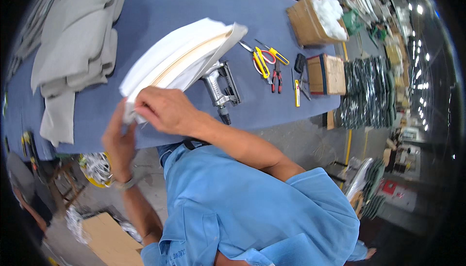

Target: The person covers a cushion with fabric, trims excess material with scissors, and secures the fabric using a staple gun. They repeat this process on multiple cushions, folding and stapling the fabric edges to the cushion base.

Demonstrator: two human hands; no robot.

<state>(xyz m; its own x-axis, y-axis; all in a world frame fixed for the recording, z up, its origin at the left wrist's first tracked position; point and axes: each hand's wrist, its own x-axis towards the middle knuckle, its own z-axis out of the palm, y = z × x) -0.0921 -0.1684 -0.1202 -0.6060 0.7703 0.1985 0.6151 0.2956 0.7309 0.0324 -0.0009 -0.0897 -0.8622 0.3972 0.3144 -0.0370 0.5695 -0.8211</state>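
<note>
A folded white fabric piece (170,54) with a thin tan strip along it and a grey edge slants above the table, raised at its far right end. My right hand (167,110) is closed on its near left end, with thumb and fingers pinched. Right beside it, my left hand (120,137) grips the same end from the left; it is slightly smeared by motion. A silver pneumatic staple gun (213,87) lies on the blue-covered table (160,3), just right of the fabric and partly behind it.
Grey fabric pieces (80,33) are stacked at the left. Pliers (276,78), scissors, a yellow screwdriver (279,56) and a yellow cutter (297,92) lie at the right. Beyond stand a carton (308,28) of white stuffing and a wooden box (331,75). Another person (29,193) is at far left.
</note>
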